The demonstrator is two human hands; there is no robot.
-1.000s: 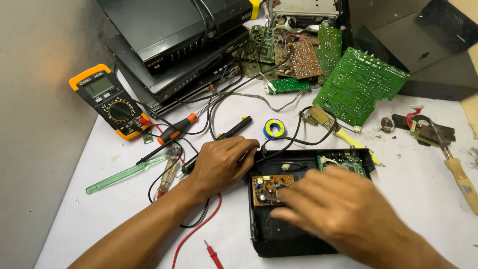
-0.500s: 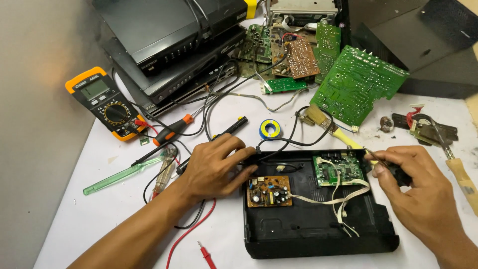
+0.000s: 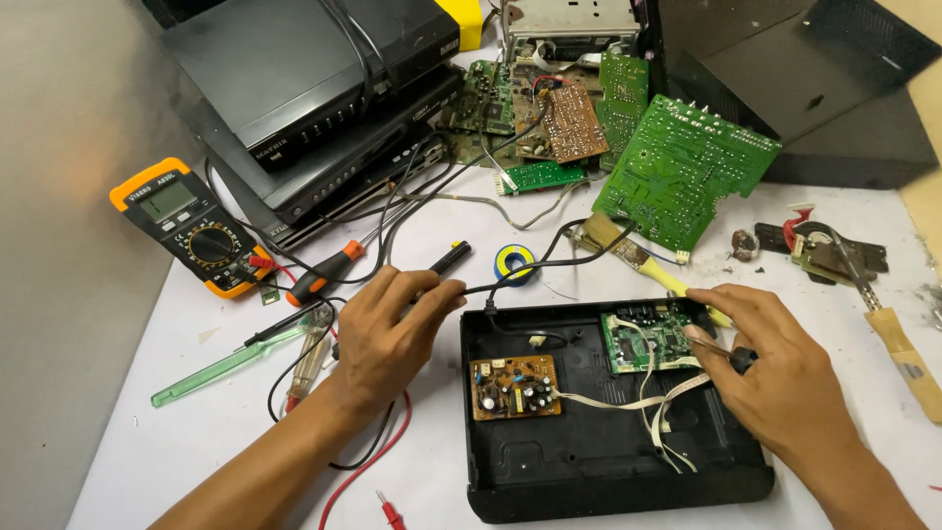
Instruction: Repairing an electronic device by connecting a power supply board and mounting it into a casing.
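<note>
The white counter (image 3: 471, 461) is crowded: a stack of black set-top boxes (image 3: 314, 88) at the back, a heap of loose circuit boards (image 3: 677, 177) beside them, a yellow multimeter (image 3: 191, 226) off to the left. In front of the person lies the open black case (image 3: 599, 461), lid off, with a small brown power board (image 3: 513, 386) at its left and a green main board (image 3: 653, 339) at its right, joined by a flat pale ribbon cable (image 3: 628, 402).

The left hand (image 3: 392, 334) rests at the case's upper left corner, fingers curled loosely round a black probe-like tool (image 3: 446, 263) and the black lead that runs into the case. The right hand (image 3: 785, 378) is closed on a thin metal tool (image 3: 716, 348), perhaps tweezers or a small driver, its tip on or just above the green board; I cannot tell which.

What worries me most is that black lead: if it carries current, a metal tip slipping across the green board could bridge two points. The case itself is only steadied at one corner, so a firm push from the right could slide it. The ribbon cable loops loosely just beside the right wrist and could snag and pull from its socket. The red test lead (image 3: 368, 471) trails under the left forearm, ready to drag.
</note>
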